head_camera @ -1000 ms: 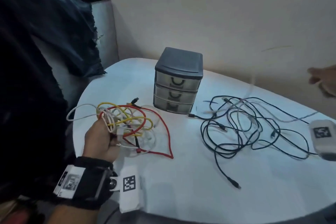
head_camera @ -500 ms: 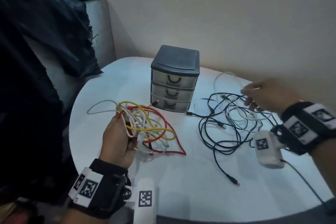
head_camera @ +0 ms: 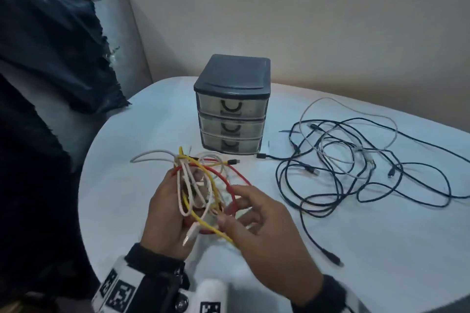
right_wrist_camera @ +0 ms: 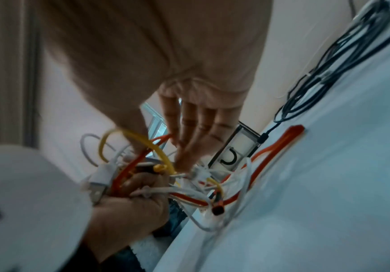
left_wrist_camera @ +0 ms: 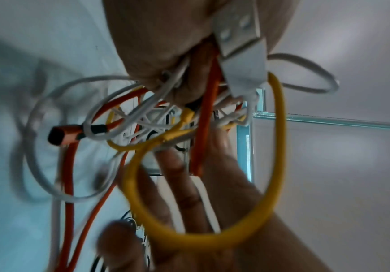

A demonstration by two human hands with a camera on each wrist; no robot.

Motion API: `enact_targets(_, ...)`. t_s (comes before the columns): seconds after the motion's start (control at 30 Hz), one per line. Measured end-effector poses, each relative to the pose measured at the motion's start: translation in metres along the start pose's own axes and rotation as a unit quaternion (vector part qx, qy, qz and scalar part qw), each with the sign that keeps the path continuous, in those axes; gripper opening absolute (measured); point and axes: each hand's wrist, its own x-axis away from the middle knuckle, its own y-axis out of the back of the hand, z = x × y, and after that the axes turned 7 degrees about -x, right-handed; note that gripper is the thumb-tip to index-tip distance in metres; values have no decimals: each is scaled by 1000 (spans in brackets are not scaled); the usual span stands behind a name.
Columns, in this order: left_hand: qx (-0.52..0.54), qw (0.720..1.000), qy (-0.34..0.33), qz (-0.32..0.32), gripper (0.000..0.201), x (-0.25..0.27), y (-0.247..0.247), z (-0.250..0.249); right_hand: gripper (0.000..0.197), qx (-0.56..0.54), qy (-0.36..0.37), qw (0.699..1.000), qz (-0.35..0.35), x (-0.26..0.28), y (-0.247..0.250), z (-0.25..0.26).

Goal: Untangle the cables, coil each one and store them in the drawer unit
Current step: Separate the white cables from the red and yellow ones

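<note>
Several coloured cables (head_camera: 201, 185) sit bunched low in the frame's centre, gripped by the left hand (head_camera: 165, 213), while the right hand (head_camera: 256, 226) reaches in with relaxed fingers, holding nothing I can make out, so tugging one loop could tighten the knots.

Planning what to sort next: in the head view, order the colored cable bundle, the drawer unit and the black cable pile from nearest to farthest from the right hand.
1. colored cable bundle, touching the right hand
2. drawer unit, behind the bundle
3. black cable pile, far right
</note>
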Motion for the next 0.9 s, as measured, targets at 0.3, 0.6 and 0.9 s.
enact_targets(0.3, 61, 988, 104, 93, 45, 6, -8, -5, 12, -248, -30, 955, -161, -12, 22, 11)
enact_targets(0.6, -40, 998, 39, 38, 33, 8, -15, -8, 43, -204, -38, 978, -28, -9, 40, 13)
enact_targets(0.9, -31, 992, 13, 123, 38, 17, -11, -19, 40, -56, 15, 998, -24, 0, 41, 5)
